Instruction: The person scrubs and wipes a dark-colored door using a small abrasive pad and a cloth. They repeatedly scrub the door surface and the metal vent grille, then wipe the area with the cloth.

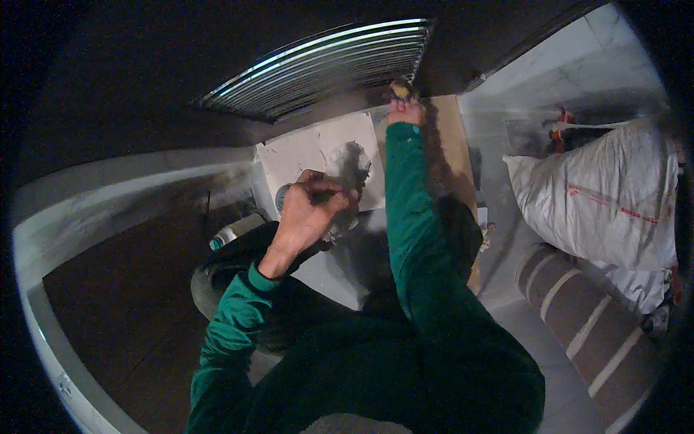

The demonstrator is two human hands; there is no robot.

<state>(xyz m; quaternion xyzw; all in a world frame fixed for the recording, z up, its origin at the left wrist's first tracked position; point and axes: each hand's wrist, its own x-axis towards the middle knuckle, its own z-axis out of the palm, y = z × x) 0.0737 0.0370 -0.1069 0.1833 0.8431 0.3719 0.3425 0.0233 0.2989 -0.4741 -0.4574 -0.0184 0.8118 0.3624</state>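
Observation:
My right hand (407, 110) reaches forward to the lower right corner of a slatted metal grille (325, 69). Its fingers close round a small yellowish piece (400, 90), its kind too dim to tell. My left hand (309, 213) is nearer to me, with thumb and fingers pinched together. Whatever those fingers hold, if anything, is hidden. Just beyond and beside them is a crumpled grey mass (350, 163), perhaps plastic or a rag. It lies over a pale flat sheet (293, 155) below the grille.
A round grey thing (282, 197) lies left of my left hand. Farther left is a bottle with a teal cap (230, 233). A tan board (448, 141) lies right of my right arm. A large white woven sack (600, 199) and a striped brown roll (578, 311) are on the right.

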